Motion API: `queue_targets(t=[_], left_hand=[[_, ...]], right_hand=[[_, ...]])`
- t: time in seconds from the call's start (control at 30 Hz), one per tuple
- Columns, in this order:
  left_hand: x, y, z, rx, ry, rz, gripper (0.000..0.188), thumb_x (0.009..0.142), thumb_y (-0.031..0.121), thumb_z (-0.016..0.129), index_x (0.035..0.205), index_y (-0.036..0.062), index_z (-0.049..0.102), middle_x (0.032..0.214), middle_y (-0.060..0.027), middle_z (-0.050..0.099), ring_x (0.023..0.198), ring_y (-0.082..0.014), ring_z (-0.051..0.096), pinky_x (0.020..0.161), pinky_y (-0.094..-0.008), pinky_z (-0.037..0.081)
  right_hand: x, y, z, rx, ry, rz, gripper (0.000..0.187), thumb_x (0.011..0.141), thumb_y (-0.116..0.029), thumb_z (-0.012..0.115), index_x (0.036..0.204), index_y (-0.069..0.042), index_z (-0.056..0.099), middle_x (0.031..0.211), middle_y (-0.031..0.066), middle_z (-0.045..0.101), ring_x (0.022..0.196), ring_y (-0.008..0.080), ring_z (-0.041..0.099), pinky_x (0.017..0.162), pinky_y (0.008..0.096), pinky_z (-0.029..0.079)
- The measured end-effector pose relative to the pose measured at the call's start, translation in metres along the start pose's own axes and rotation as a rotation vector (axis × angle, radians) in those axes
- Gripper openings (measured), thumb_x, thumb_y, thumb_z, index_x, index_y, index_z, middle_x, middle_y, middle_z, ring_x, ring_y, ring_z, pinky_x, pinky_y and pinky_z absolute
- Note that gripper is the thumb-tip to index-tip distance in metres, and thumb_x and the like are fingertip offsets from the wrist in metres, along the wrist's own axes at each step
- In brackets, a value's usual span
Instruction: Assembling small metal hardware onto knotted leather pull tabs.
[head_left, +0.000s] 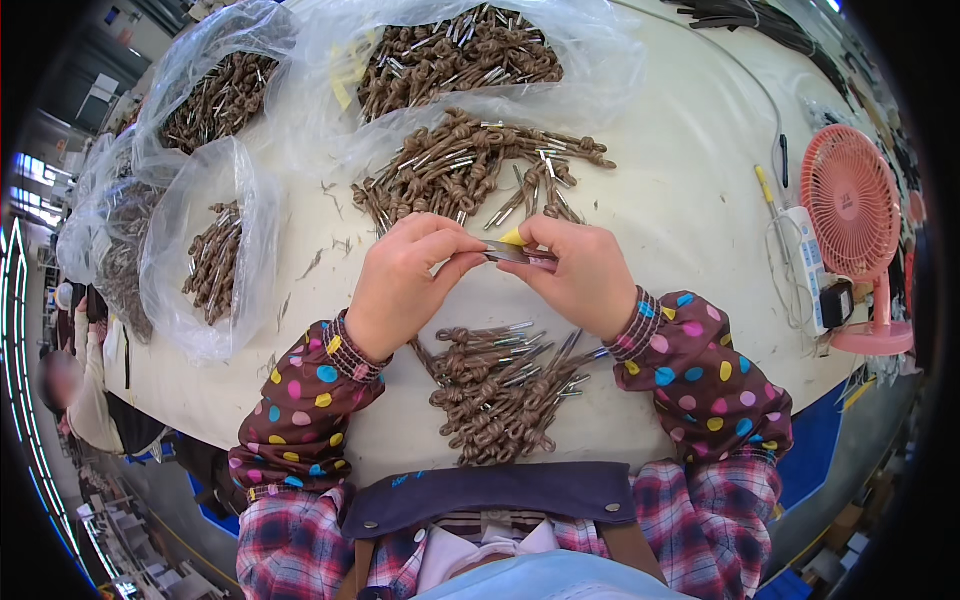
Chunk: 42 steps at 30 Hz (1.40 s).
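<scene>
Beyond my fingertips I see the pale table [680,200] carrying clear plastic bags [215,240] of knotted brown cords, and off past my right hand [590,275] a pink desk fan [855,215]. A loose heap of cords [450,170] lies just past my fingers, a second pile [500,395] beneath my wrists. My left hand [400,285] and right hand both pinch one metal-tipped cord piece [515,255], with a yellow scrap [513,238] at the right thumb.
</scene>
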<state>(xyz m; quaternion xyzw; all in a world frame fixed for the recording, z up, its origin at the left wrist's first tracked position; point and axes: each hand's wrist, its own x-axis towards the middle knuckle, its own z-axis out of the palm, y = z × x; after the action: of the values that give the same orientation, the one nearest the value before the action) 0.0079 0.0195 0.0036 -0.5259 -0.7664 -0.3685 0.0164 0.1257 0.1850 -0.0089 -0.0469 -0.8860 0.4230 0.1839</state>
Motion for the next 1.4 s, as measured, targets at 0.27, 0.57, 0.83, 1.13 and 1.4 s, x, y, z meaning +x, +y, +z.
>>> queue_targets(t=[0.27,0.57,0.83,1.13,1.4], left_hand=[[0.0,-0.006,0.0,-0.212,-0.143,-0.132,0.006,0.09,0.004,0.059,0.095,-0.0004,0.059,0.081,-0.0076,0.066,0.072,-0.0149,0.063,0.064,-0.0266,0.05],[-0.005,-0.005,0.006,-0.275,-0.121,-0.285,0.013,0.095,0.014,0.056,0.097,0.0025,0.051,0.068,-0.0079,0.059,0.055,-0.0161,0.057,0.053,-0.0278,0.045],[-0.006,-0.004,0.008,-0.238,-0.12,-0.241,0.011,0.094,0.014,0.057,0.096,0.0041,0.052,0.064,-0.0073,0.056,0.054,-0.0177,0.056,0.052,-0.0293,0.045],[-0.007,-0.004,0.011,-0.209,-0.127,-0.197,0.01,0.094,0.013,0.057,0.096,0.0041,0.053,0.066,-0.0078,0.057,0.055,-0.0174,0.056,0.053,-0.0289,0.046],[-0.007,-0.008,0.012,-0.485,-0.121,-0.349,0.009,0.095,0.009,0.055,0.097,0.0025,0.051,0.076,-0.0077,0.061,0.063,-0.0133,0.058,0.058,-0.027,0.048]], right_hand=[[0.0,0.006,0.002,0.022,0.054,-0.097,0.021,0.076,-0.009,0.077,0.089,-0.001,0.063,0.075,0.0096,0.065,0.061,0.0164,0.063,0.058,0.0252,0.051],[0.001,0.005,-0.007,-0.138,0.062,-0.106,0.033,0.076,-0.025,0.077,0.097,-0.006,0.059,0.085,0.0077,0.062,0.069,0.0195,0.065,0.058,0.0281,0.051],[0.001,0.006,0.0,-0.431,0.118,-0.322,0.033,0.079,-0.034,0.071,0.076,-0.009,0.05,0.073,0.0038,0.05,0.056,0.0221,0.056,0.049,0.0332,0.044],[0.0,0.003,-0.004,-0.587,0.105,-0.462,0.031,0.078,-0.033,0.07,0.073,-0.012,0.049,0.073,0.0018,0.05,0.052,0.0167,0.053,0.047,0.0308,0.042],[0.01,0.009,-0.014,0.014,-0.001,0.103,0.025,0.084,-0.028,0.071,0.088,-0.006,0.06,0.074,0.0009,0.06,0.059,0.0105,0.055,0.054,0.0246,0.043]])
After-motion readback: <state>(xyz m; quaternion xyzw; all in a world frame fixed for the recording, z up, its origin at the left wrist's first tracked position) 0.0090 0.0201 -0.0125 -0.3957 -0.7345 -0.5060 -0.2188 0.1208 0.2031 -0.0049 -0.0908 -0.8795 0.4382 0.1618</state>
